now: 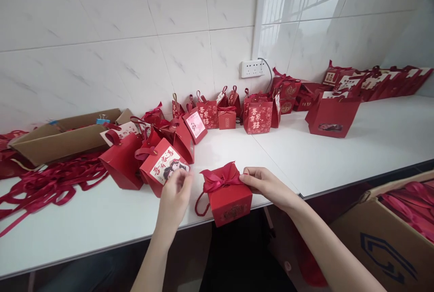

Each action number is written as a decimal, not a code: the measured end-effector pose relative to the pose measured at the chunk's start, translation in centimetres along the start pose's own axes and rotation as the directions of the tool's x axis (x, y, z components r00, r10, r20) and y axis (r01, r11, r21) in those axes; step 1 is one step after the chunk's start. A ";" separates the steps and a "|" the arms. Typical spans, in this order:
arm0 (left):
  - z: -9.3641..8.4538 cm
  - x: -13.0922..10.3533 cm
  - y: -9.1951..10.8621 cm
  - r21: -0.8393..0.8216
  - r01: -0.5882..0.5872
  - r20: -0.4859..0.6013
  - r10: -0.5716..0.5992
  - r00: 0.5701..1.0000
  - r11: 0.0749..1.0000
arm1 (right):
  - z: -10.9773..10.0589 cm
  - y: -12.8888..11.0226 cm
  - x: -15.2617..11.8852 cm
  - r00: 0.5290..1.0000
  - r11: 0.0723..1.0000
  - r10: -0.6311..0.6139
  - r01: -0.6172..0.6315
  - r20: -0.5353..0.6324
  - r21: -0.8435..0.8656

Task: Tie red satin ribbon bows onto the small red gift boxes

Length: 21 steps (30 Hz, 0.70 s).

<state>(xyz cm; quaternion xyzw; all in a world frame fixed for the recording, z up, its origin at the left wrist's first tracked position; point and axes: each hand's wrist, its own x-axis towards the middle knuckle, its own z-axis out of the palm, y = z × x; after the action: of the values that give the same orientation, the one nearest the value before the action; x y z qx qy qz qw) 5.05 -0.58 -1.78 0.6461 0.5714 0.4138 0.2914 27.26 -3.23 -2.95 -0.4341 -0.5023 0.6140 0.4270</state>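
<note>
A red gift box [230,204] sits tilted at the front edge of the white table, with a crimson ribbon bow [220,181] across its top and a dark red cord handle [202,205] looped at its left side. My right hand [259,180] is closed at the bow's right end, thumb and fingers pinching the ribbon. To the left of the box, my left hand [176,190] is closed in a pinch; whatever is between its fingertips is too small or hidden to make out. Behind it leans a red box with a white cartoon card [166,165], partly covered by the fingers.
Loose crimson ribbons [64,176] lie in a heap at left, before a shallow cardboard tray [74,143]. Several red gift boxes [259,118] line the wall below a power strip [252,69]. One red box [328,115] stands at right. A large carton [383,233] of ribboned boxes is at lower right.
</note>
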 end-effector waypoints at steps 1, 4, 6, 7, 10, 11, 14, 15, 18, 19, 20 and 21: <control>-0.2 -0.4 -0.1 -0.014 0.050 0.087 -0.049 0.995 0.999 | 0.0 0.1 0.0 1.000 1.000 0.009 -0.009 0.004 0.012; 0.1 -1.1 -0.3 -0.091 0.157 0.322 -0.120 0.939 0.983 | -0.2 0.4 0.2 1.000 0.998 0.019 -0.020 0.016 0.059; 0.6 -1.3 -0.4 -0.159 0.194 0.374 -0.123 0.919 0.968 | -0.1 0.6 0.2 1.000 0.995 0.020 -0.022 0.019 0.092; 1.0 -1.3 -0.4 -0.195 0.208 0.383 -0.121 0.916 0.959 | -0.1 0.7 0.2 1.000 0.994 0.021 -0.023 0.019 0.104; 2.0 -1.7 -0.5 -0.323 0.214 0.335 -0.100 0.937 0.922 | 0.1 0.8 0.1 1.000 0.992 0.013 -0.014 0.010 0.127; 2.3 -1.9 -0.6 -0.367 0.200 0.298 -0.088 0.950 0.909 | 0.1 0.8 0.1 1.000 0.990 0.007 -0.007 0.001 0.141; 3.2 -2.8 -0.8 -0.501 0.159 0.201 -0.064 0.977 0.851 | 0.2 1.1 0.0 1.000 0.979 0.001 0.003 -0.019 0.204; 3.4 -3.1 -1.0 -0.542 0.158 0.190 -0.063 0.980 0.825 | 0.2 1.2 0.0 1.000 0.974 0.002 0.002 -0.020 0.229; 3.8 -3.7 -1.6 -0.635 0.159 0.201 -0.038 0.979 0.756 | 0.0 1.6 0.1 1.000 0.953 0.007 -0.003 -0.012 0.303; 3.9 -3.8 -1.9 -0.651 0.156 0.207 -0.023 0.978 0.743 | -0.1 1.7 0.1 1.000 0.945 0.007 -0.004 -0.009 0.328; 3.9 -3.9 -2.1 -0.663 0.147 0.209 -0.007 0.978 0.735 | -0.1 1.8 0.2 1.000 0.936 0.009 -0.008 -0.003 0.352; 3.9 -3.9 -2.3 -0.670 0.139 0.210 0.007 0.978 0.729 | -0.2 1.9 0.2 1.000 0.927 0.012 -0.013 0.004 0.374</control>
<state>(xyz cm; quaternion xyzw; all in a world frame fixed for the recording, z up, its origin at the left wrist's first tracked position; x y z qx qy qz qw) 7.28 -3.59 -6.47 0.5113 0.3706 0.5171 0.5778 27.22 -3.25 -4.82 -0.3472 -0.3737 0.7016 0.4976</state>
